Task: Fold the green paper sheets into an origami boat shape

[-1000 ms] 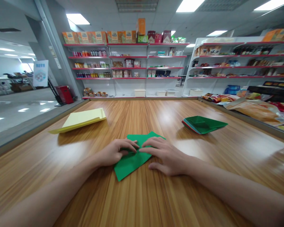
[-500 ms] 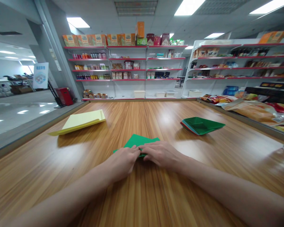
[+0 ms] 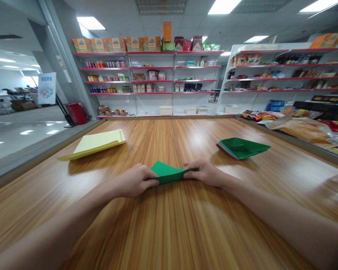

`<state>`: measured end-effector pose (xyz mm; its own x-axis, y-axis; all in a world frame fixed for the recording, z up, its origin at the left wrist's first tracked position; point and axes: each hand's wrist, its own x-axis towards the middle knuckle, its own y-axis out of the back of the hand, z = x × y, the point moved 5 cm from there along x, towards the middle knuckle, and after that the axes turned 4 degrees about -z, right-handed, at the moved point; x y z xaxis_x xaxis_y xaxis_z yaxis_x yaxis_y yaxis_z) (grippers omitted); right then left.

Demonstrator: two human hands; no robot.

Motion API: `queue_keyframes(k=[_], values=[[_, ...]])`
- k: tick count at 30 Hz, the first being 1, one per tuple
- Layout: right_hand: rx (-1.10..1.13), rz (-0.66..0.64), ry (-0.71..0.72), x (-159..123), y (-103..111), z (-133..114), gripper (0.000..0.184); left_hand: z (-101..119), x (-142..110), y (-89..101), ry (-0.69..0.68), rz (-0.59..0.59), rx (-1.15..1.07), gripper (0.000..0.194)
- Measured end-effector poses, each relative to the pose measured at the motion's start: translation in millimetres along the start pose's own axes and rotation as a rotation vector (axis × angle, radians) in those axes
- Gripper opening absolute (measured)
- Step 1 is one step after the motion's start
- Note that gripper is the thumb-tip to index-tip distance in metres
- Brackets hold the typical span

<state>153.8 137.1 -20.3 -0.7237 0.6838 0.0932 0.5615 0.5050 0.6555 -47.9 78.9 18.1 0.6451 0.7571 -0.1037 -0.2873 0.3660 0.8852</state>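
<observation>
A folded sheet of green paper [image 3: 169,175] is stretched between my hands near the middle of the wooden table [image 3: 163,225]. Its near edge is turned up as a darker strip, and a pointed corner rises behind it. My left hand [image 3: 136,180] pinches the left end, thumb in front. At the right end my right hand [image 3: 201,172] grips the paper between thumb and fingers. Parts of both ends are hidden by my fingers.
A yellow paper pad [image 3: 98,144] lies on the left of the table. To the right rests a folded green paper piece [image 3: 242,148] with other coloured layers. Packaged snacks [image 3: 301,131] lie beyond the right edge; stocked shelves [image 3: 150,68] stand behind.
The paper lay flatter under my hands, then was folded with both hands together at its near edge. Now my hands have spread apart to its two ends.
</observation>
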Motion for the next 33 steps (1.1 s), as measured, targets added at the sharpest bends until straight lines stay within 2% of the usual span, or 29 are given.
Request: queue_keyframes(k=[6, 10, 13, 15, 17, 19, 21, 24, 27, 30, 32, 33], values=[[-0.052, -0.039, -0.071, -6.1, -0.8, -13.5, 0.029, -3.2, -8.4, 3.0, 0.1, -0.173, -0.16, 0.035], [-0.028, -0.041, -0.043, -7.5, -4.5, -24.4, 0.029, 4.8, -10.8, 1.6, 0.151, -0.241, -0.184, 0.035], [-0.005, -0.036, 0.021, -5.9, -9.2, -27.3, 0.028, 15.7, -13.4, 0.7, 0.215, -0.191, -0.096, 0.03], [-0.006, -0.02, 0.035, -5.4, -9.2, -24.3, 0.027, 20.9, -17.0, 4.7, 0.286, -0.08, 0.021, 0.025], [-0.024, 0.011, 0.005, -6.0, -5.4, -18.2, 0.028, 22.3, -21.0, 8.5, 0.345, -0.022, 0.101, 0.023], [-0.042, 0.022, -0.041, -7.3, -0.6, -12.7, 0.029, 17.6, -23.1, 7.3, 0.376, -0.097, 0.057, 0.023], [-0.048, 0.015, -0.066, -8.0, 3.2, -10.1, 0.03, 10.2, -22.0, 8.3, 0.335, -0.141, 0.003, 0.029], [-0.037, -0.015, -0.06, -7.0, 5.7, -9.7, 0.033, -6.8, -19.4, 7.3, 0.315, -0.22, -0.123, 0.034], [-0.016, -0.031, -0.035, -5.1, 5.7, -10.0, 0.033, -16.7, -17.5, 7.5, 0.294, -0.248, -0.165, 0.036], [0.003, -0.018, -0.01, -4.8, 2.8, -14.2, 0.028, -11.7, -17.4, 6.7, 0.305, -0.244, -0.14, 0.031], [0.003, -0.016, 0.01, -5.5, -3.2, -21.8, 0.022, 0.4, -17.6, 3.8, 0.331, -0.216, -0.096, 0.021], [-0.005, -0.04, 0.033, -5.9, -8.4, -27.4, 0.019, 9.7, -17.0, 1.4, 0.314, -0.193, -0.075, 0.022]])
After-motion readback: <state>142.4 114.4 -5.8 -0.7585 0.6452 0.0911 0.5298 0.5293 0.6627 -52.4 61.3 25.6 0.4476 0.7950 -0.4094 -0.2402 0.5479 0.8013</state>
